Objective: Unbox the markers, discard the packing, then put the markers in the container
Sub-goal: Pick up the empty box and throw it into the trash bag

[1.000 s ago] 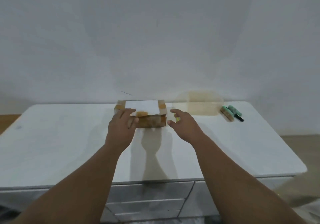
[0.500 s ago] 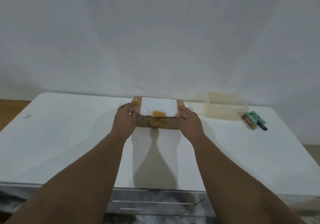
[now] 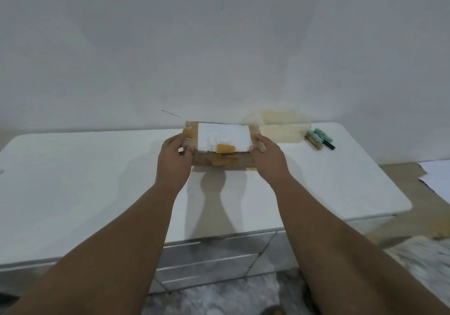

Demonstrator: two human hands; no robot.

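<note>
A brown cardboard box (image 3: 222,148) with a white label and orange tape patches lies near the back middle of the white tabletop (image 3: 85,181). My left hand (image 3: 173,161) grips its left end and my right hand (image 3: 268,161) grips its right end. The box is closed, so nothing inside it shows. A clear, yellowish plastic container (image 3: 283,129) stands just behind and to the right of the box.
Green-capped markers (image 3: 320,138) lie on the tabletop to the right of the container. The plain wall rises directly behind the table. Drawer fronts (image 3: 214,263) sit below the near edge. Brown floor and a white sheet show at the far right.
My right hand has come in from open beside the box and closed on its right end. Both hands now hold the box, and its near side appears slightly raised.
</note>
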